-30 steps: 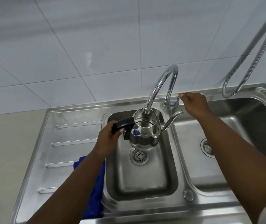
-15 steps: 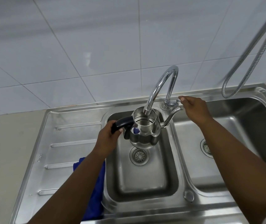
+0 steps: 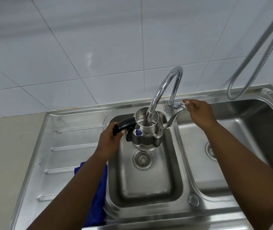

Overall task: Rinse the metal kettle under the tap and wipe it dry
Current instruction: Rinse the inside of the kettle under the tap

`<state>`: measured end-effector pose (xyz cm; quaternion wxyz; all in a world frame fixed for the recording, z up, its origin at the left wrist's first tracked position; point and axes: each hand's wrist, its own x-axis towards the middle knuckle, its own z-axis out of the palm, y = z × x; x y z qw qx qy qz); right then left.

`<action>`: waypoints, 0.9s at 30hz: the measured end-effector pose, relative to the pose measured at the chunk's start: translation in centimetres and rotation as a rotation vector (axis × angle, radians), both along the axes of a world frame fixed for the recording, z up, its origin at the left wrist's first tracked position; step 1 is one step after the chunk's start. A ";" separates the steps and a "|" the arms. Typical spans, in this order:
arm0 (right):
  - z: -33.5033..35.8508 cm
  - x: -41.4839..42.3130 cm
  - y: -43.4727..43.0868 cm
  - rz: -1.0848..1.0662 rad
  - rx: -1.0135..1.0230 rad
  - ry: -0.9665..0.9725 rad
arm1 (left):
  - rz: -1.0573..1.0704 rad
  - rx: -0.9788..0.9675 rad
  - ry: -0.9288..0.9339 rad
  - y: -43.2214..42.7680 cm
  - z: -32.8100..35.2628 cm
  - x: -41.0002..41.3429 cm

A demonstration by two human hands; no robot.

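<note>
The shiny metal kettle (image 3: pixel 146 135) has no lid and hangs over the small left sink basin (image 3: pixel 149 183), its open mouth right under the spout of the curved chrome tap (image 3: pixel 164 87). My left hand (image 3: pixel 111 140) grips the kettle's black handle. A thin stream of water seems to run from the spout into the kettle. My right hand (image 3: pixel 198 112) pinches the small tap lever at the tap's base. The kettle's thin spout points right, toward that hand. A blue cloth (image 3: pixel 97 196) lies on the drainboard, mostly hidden by my left forearm.
A ribbed steel drainboard (image 3: pixel 66 146) lies left of the basin, a beige counter (image 3: pixel 4 155) beyond it. A larger basin (image 3: pixel 242 146) sits to the right. A flexible metal hose (image 3: pixel 255 52) hangs at upper right. White wall tiles rise behind the sink.
The kettle has risen slightly and moved closer under the tap spout. My right hand stays on the tap lever, and water now seems to enter the kettle.
</note>
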<state>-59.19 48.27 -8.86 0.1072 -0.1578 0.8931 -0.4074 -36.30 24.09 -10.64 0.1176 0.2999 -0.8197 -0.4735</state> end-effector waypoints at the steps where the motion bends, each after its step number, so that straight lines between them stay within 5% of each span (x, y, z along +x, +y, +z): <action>1: -0.1 0.0 0.1 0.001 -0.003 -0.003 | 0.001 0.002 0.000 0.0 0.0 0.0; 11: -2.1 2.2 0.6 -0.169 -0.167 0.172 | 0.007 0.035 0.003 -0.2 -0.2 -0.1; 16: -3.0 4.2 -0.1 -0.040 -0.211 -0.065 | 0.012 0.033 -0.010 -0.3 -0.1 -0.3; 27: -3.8 4.5 -1.0 0.050 -0.242 -0.065 | 0.006 0.076 0.014 -0.7 0.0 -0.4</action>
